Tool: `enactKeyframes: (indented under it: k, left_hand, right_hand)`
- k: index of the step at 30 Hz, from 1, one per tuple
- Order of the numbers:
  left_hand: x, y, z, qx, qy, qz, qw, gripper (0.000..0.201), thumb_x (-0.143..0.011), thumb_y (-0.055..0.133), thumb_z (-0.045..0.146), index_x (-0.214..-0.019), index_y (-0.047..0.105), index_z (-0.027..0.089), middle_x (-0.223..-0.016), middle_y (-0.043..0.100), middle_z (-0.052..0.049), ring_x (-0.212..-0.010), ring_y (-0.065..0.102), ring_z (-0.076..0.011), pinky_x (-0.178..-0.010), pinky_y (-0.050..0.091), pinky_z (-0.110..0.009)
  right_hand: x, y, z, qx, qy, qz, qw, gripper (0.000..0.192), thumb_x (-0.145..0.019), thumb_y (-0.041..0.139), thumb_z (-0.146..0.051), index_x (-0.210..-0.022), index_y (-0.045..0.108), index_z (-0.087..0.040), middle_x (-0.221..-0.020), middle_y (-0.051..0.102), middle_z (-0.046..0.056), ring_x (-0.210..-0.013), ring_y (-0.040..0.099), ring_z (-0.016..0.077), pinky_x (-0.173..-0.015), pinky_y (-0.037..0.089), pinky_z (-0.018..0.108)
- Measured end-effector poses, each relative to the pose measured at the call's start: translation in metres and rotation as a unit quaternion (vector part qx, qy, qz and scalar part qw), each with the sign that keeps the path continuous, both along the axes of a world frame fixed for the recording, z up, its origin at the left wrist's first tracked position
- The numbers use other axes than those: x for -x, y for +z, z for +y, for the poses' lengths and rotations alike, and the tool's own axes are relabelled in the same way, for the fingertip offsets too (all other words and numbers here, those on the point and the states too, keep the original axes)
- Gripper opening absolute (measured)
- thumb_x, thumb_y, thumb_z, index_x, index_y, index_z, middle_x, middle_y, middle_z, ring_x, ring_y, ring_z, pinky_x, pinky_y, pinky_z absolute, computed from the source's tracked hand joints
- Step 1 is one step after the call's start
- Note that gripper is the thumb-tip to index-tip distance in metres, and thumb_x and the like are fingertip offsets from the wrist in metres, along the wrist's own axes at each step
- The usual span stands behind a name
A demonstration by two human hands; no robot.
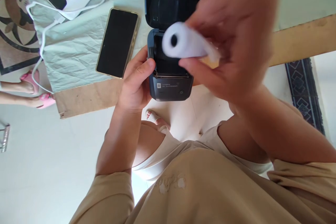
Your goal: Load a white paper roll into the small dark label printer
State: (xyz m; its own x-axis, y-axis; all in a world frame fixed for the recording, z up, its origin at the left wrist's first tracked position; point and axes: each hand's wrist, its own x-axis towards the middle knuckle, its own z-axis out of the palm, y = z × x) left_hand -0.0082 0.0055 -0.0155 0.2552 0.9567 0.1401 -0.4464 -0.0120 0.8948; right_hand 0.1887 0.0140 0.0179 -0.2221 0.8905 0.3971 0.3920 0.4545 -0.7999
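With the lid already swung open, the small black printer is steadied by the left hand closed on its 9 o'clock side, while a white paper roll, not yet seated, is pinched in the right hand just above the bay.

I see a loose beige top with short sleeves, a pale stain on its front, and bare forearms.

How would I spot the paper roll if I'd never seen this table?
Find the wooden table with the open dark printer at its edge. Just above the printer's open bay, the right hand holds a small white paper roll, the only rolled thing, with a dark core hole.
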Motion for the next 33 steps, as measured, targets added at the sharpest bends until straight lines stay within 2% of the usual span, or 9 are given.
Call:
enactKeyframes:
  k: [4, 6, 10, 14, 19, 24, 30, 32, 33]
  left_hand:
    - [0.001, 0.005, -0.001, 0.028, 0.041, 0.049, 0.998, 0.027, -0.087, 0.065, 0.044, -0.099, 0.069, 0.019, -0.106, 0.072, -0.006, -0.137, 0.050, -0.0316, -0.103, 0.053, -0.042]
    - [0.001, 0.008, -0.003, 0.053, 0.039, 0.065, 0.996, 0.031, -0.084, 0.068, 0.047, -0.101, 0.068, 0.021, -0.106, 0.071, -0.007, -0.134, 0.053, -0.0336, -0.099, 0.056, -0.043]
    - [0.000, 0.013, -0.005, 0.071, 0.004, 0.041, 0.997, 0.030, -0.087, 0.064, 0.046, -0.103, 0.069, 0.021, -0.105, 0.071, -0.009, -0.123, 0.062, -0.0351, -0.091, 0.060, -0.045]
    - [-0.002, 0.015, -0.006, 0.092, 0.013, 0.025, 0.995, 0.029, -0.090, 0.063, 0.043, -0.103, 0.068, 0.018, -0.107, 0.069, -0.009, -0.131, 0.056, -0.0335, -0.095, 0.058, -0.045]
    - [-0.001, 0.009, -0.005, 0.105, 0.030, 0.038, 0.993, 0.030, -0.082, 0.069, 0.049, -0.094, 0.066, 0.022, -0.103, 0.069, -0.009, -0.133, 0.052, -0.0365, -0.095, 0.057, -0.048]
    - [-0.001, -0.001, -0.001, 0.035, 0.027, 0.016, 0.999, 0.027, -0.084, 0.066, 0.049, -0.090, 0.066, 0.024, -0.095, 0.069, -0.008, -0.127, 0.055, -0.0334, -0.098, 0.053, -0.046]
    - [0.000, -0.009, 0.000, -0.003, 0.043, 0.065, 0.997, 0.063, -0.069, 0.083, 0.039, -0.127, 0.058, 0.031, -0.109, 0.067, -0.002, -0.107, 0.065, -0.0257, -0.090, 0.054, -0.037]
    - [0.002, -0.009, 0.000, -0.012, 0.031, 0.062, 0.998, 0.062, -0.073, 0.081, 0.034, -0.129, 0.057, 0.030, -0.116, 0.067, -0.004, -0.107, 0.065, -0.0260, -0.089, 0.054, -0.038]
    - [0.002, -0.008, 0.000, -0.014, 0.025, 0.061, 0.998, 0.062, -0.073, 0.081, 0.031, -0.130, 0.057, 0.029, -0.120, 0.066, -0.004, -0.108, 0.065, -0.0267, -0.090, 0.054, -0.038]
  right_hand:
    - [0.023, 0.015, -0.001, -0.118, -0.056, -0.205, 0.970, 0.012, -0.085, 0.060, -0.029, -0.094, 0.057, -0.022, -0.102, 0.069, 0.000, -0.085, 0.065, 0.0176, -0.074, 0.052, 0.033]
    - [0.028, 0.025, -0.001, -0.168, -0.076, -0.255, 0.949, 0.005, -0.086, 0.058, -0.026, -0.087, 0.056, -0.022, -0.094, 0.069, -0.002, -0.080, 0.066, 0.0158, -0.068, 0.049, 0.030]
    - [0.025, 0.030, -0.001, -0.166, -0.073, -0.254, 0.950, 0.006, -0.088, 0.060, -0.026, -0.087, 0.057, -0.021, -0.093, 0.070, -0.001, -0.089, 0.069, 0.0187, -0.073, 0.050, 0.032]
    - [0.019, 0.023, 0.004, -0.126, -0.022, -0.253, 0.959, 0.008, -0.086, 0.058, -0.015, -0.084, 0.059, -0.022, -0.086, 0.071, -0.004, -0.084, 0.070, 0.0158, -0.076, 0.052, 0.031]
    - [0.017, 0.022, -0.001, -0.185, -0.031, -0.224, 0.956, 0.015, -0.090, 0.052, -0.019, -0.080, 0.062, -0.023, -0.088, 0.070, -0.001, -0.088, 0.067, 0.0161, -0.075, 0.049, 0.030]
    - [0.023, 0.018, -0.018, -0.240, -0.016, -0.191, 0.952, 0.015, -0.090, 0.053, -0.026, -0.078, 0.062, -0.026, -0.076, 0.069, -0.002, -0.076, 0.061, 0.0167, -0.069, 0.039, 0.035]
    - [0.015, 0.005, -0.019, -0.250, 0.052, -0.144, 0.956, 0.015, -0.088, 0.060, -0.040, -0.082, 0.060, -0.025, -0.084, 0.070, -0.004, -0.082, 0.064, 0.0167, -0.075, 0.043, 0.038]
    - [0.006, 0.005, -0.012, -0.185, 0.032, -0.075, 0.979, 0.017, -0.089, 0.059, -0.043, -0.098, 0.061, -0.029, -0.109, 0.066, -0.002, -0.099, 0.064, 0.0192, -0.082, 0.045, 0.038]
    - [0.001, 0.005, -0.008, -0.112, 0.021, -0.043, 0.993, 0.025, -0.091, 0.056, -0.044, -0.113, 0.056, -0.032, -0.129, 0.057, -0.001, -0.113, 0.060, 0.0208, -0.086, 0.046, 0.037]
